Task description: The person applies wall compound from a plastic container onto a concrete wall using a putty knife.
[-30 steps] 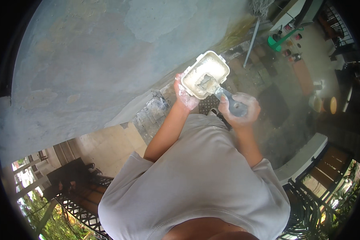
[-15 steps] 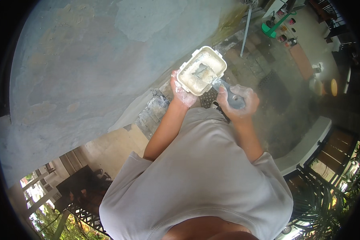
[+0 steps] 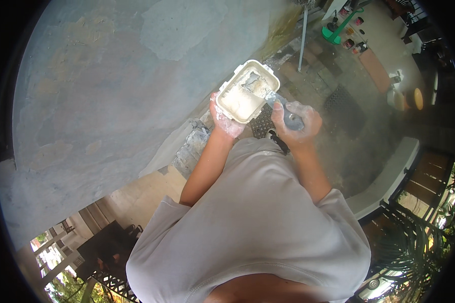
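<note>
A white rectangular plastic tub (image 3: 227, 95), tilted a little, rests in my left hand (image 3: 223, 121), whose fingers wrap round its left side and bottom. Pale paste (image 3: 240, 101) lies in the tub and smears both hands. My right hand (image 3: 301, 126) grips a grey putty knife (image 3: 293, 119) at its lower right; the knife's blade reaches into the tub, with lumpy paste at its end. Just beyond the tub, to the left, runs a grey, patchily coated wall (image 3: 111, 91).
A long pole (image 3: 302, 45) with a shaggy head leans by the wall's far end. A green long-handled dustpan (image 3: 332, 34), small cans (image 3: 348, 44), a reddish board (image 3: 374, 68) and an orange round object (image 3: 417, 99) stand farther right. A raised ledge (image 3: 379, 187) curves at lower right.
The view has shifted slightly, so both hands and tub sit a little farther left. The blade has moved within the tub, its lumpy paste now nearer the upper right end.
</note>
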{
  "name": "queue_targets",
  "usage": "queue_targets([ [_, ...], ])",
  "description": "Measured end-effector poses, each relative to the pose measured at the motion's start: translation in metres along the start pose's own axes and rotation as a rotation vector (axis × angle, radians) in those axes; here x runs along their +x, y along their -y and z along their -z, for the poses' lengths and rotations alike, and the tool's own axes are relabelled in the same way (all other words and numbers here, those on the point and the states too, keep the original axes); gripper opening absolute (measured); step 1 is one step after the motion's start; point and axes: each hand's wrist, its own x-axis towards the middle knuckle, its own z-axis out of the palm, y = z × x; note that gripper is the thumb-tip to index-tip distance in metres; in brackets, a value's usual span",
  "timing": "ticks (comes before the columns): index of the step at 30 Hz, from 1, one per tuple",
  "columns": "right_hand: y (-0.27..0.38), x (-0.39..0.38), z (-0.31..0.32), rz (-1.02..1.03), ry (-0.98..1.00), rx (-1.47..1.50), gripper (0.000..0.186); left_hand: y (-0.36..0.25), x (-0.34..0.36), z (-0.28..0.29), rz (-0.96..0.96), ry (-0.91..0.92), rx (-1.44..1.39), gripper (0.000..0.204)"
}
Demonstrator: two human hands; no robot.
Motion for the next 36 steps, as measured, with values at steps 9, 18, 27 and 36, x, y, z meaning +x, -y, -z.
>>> queue_targets([
  [9, -0.003, 0.0, -0.009, -0.135, 0.004, 0.024, 0.025, -0.005, -0.003, 0.009, 0.042, 0.022, -0.035, 0.068],
  [18, -0.002, 0.002, -0.007, -0.121, -0.025, 0.028, 0.024, -0.005, 0.0, 0.013, 0.017, -0.227, 0.121, 0.074],
  [27, -0.003, 0.003, -0.009, -0.09, 0.021, 0.075, 0.024, -0.003, 0.0, 0.002, 0.011, -0.063, 0.128, 0.084],
  [36, -0.002, 0.005, -0.006, -0.125, 0.075, 0.089, 0.024, -0.002, 0.001, 0.002, 0.056, 0.028, -0.023, 0.082],
])
